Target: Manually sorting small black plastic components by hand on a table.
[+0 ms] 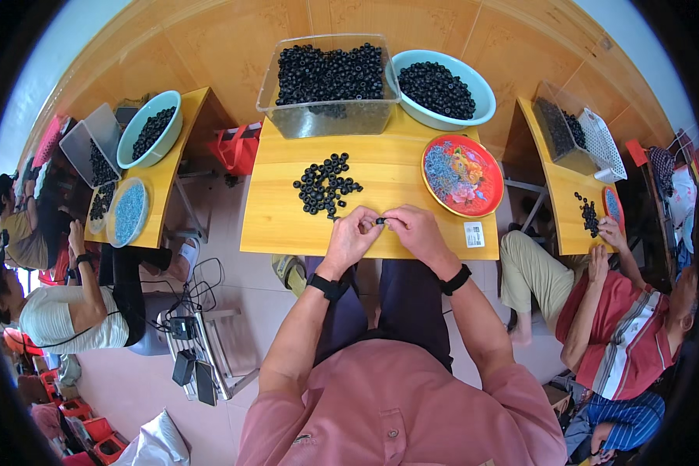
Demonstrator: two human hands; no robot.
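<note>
Over the front edge of the yellow table (287,233), my left hand (351,239) pinches a small black round part (380,220) between thumb and fingertips. My right hand (418,234) is closed at the part's other side, its fingertips meeting it; anything smaller between them is hidden. Just beyond my left hand lies a loose pile of black ring-shaped parts (318,189), many with a hole in the middle. To the right of my hands sits a round red tray (485,194) with a flower print, holding many small bluish pieces (446,172).
A clear plastic bin (330,122) and a turquoise basin (485,97), both full of black parts, stand at the table's far side. A white label (474,234) lies near the right front corner. People work at tables left and right. A metal stand (210,349) with cables is at left.
</note>
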